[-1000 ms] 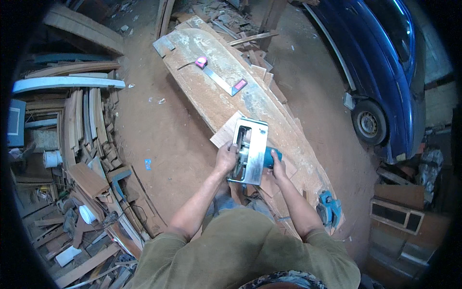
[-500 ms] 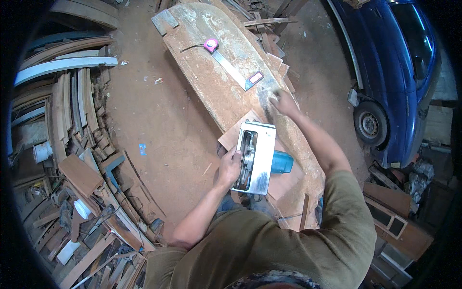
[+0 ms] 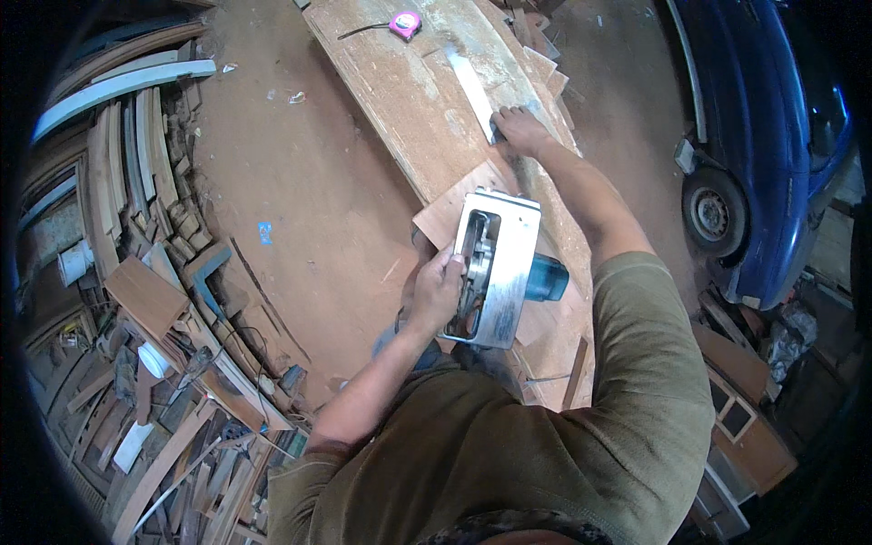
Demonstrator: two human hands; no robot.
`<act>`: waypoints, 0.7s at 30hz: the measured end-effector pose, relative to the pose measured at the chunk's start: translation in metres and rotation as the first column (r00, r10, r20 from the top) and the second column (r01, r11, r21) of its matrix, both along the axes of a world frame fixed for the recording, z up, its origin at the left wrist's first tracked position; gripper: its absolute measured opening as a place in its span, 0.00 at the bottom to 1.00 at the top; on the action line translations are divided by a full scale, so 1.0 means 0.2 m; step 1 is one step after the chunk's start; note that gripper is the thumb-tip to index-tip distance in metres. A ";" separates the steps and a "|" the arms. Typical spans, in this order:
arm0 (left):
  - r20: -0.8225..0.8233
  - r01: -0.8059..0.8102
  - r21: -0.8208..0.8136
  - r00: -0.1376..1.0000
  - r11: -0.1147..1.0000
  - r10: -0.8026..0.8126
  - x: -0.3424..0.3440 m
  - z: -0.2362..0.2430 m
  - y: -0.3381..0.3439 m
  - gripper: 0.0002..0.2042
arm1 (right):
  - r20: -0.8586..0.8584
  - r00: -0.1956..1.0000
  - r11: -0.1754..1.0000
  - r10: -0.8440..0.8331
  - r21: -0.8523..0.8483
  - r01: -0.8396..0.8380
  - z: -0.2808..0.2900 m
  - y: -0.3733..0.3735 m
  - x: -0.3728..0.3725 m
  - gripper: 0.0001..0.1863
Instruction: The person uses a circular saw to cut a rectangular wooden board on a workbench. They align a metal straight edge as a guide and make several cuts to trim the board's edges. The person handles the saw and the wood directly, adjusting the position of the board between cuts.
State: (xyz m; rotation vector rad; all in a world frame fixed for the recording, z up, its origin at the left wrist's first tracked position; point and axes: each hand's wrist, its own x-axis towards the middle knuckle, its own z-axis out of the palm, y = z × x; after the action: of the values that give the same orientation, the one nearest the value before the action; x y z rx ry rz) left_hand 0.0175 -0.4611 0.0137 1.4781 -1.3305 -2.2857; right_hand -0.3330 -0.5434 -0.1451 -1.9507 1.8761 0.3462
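My left hand (image 3: 436,295) grips a circular saw (image 3: 512,272) by the side of its metal base. The saw is tipped so its base plate and blade slot face up, its teal motor housing pointing right. Farther off, my right hand (image 3: 524,132) is closed over the handle end of a try square (image 3: 470,91), whose metal blade reaches away across the dusty workbench (image 3: 381,82). Under the saw lies a light-brown board (image 3: 447,214), partly covered by it. Beyond the square rests a pink tape measure (image 3: 405,25).
Stacks of timber offcuts (image 3: 150,173) line the left side, with a brown wooden block (image 3: 147,296) among them. At the right stands a blue car (image 3: 772,163). A narrow wood strip (image 3: 575,372) lies at the bench's near end. Wooden frames (image 3: 740,409) sit lower right.
My right hand has closed on the try square's handle and the square has turned and shifted nearer. The saw stays in my left hand. The view has shifted, too.
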 end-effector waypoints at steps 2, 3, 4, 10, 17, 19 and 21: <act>-0.076 -0.042 0.006 0.996 0.999 0.042 0.00 0.03 0.02 0.20 | 0.129 0.982 0.990 -0.137 -0.011 0.140 0.12 0.17 -0.05 0.33; -0.100 -0.070 0.033 0.992 0.997 0.073 0.01 0.02 0.05 0.20 | 0.206 0.950 0.970 -0.232 -0.028 0.243 0.20 0.28 -0.04 0.33; -0.131 -0.092 0.057 0.986 0.994 0.099 0.01 0.00 0.08 0.20 | 0.279 0.904 0.936 -0.323 -0.045 0.348 0.29 0.39 -0.04 0.33; 0.150 0.215 -0.179 0.970 0.960 -0.189 -0.11 0.12 0.03 0.15 | 0.194 0.398 0.409 -0.897 0.022 0.912 0.67 1.09 -0.10 0.19; 0.260 0.550 -0.247 0.831 0.798 -0.492 -0.36 -0.05 -0.18 0.18 | 0.737 -0.143 0.031 -0.661 0.217 0.976 0.99 1.71 0.27 0.23; 0.209 0.550 -0.161 0.830 0.819 -0.517 -0.41 -0.05 -0.19 0.17 | 0.667 -0.108 0.088 -0.738 0.253 0.964 1.01 1.81 0.42 0.21; 0.217 0.549 -0.063 0.822 0.833 -0.526 -0.54 0.10 -0.09 0.14 | 0.777 0.060 0.092 -0.627 -0.003 0.996 0.91 1.95 0.53 0.24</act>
State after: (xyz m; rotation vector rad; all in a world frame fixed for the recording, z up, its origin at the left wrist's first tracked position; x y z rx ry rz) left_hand -0.0901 -0.4784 0.0336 1.4478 -2.1469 -2.3343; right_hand -0.2279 -0.1543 0.0361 -0.4337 2.3365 -1.2687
